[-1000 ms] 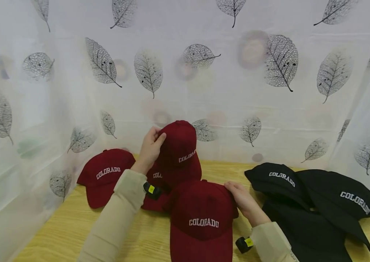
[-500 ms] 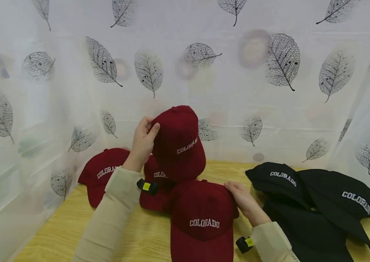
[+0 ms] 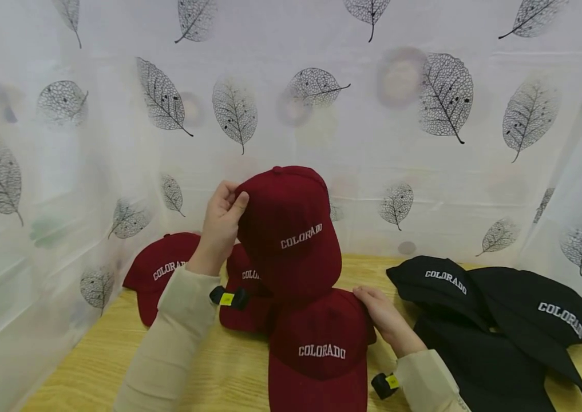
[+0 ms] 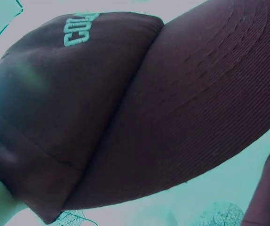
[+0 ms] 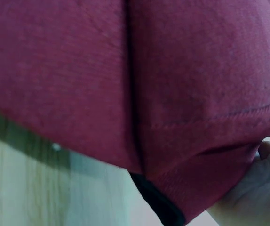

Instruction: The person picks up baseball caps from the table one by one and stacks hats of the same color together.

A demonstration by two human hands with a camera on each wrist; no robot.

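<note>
My left hand (image 3: pixel 220 229) pinches the back edge of a dark red baseball cap (image 3: pixel 285 209) marked COLORADO, with the thumb on the near side. This cap is raised and tilted, its brim covering the top of another dark red cap (image 3: pixel 319 326) in front. My right hand (image 3: pixel 384 317) holds that front cap by its right side; in the right wrist view its fingers (image 5: pixel 266 153) curl at the lower edge. The left wrist view is filled by the raised cap's crown and brim (image 4: pixel 186 108), with only a bit of the hand showing.
Two more red caps stand on the wooden table (image 3: pixel 90 355): one at the left (image 3: pixel 154 274), one partly hidden behind the raised cap (image 3: pixel 241 315). Several black caps (image 3: pixel 481 360) lie overlapped at the right. A leaf-print curtain (image 3: pixel 280 131) hangs behind.
My left hand has lifted its cap and drawn slightly left, while the cap has turned and swung right over the front cap. My right hand has stayed in place.
</note>
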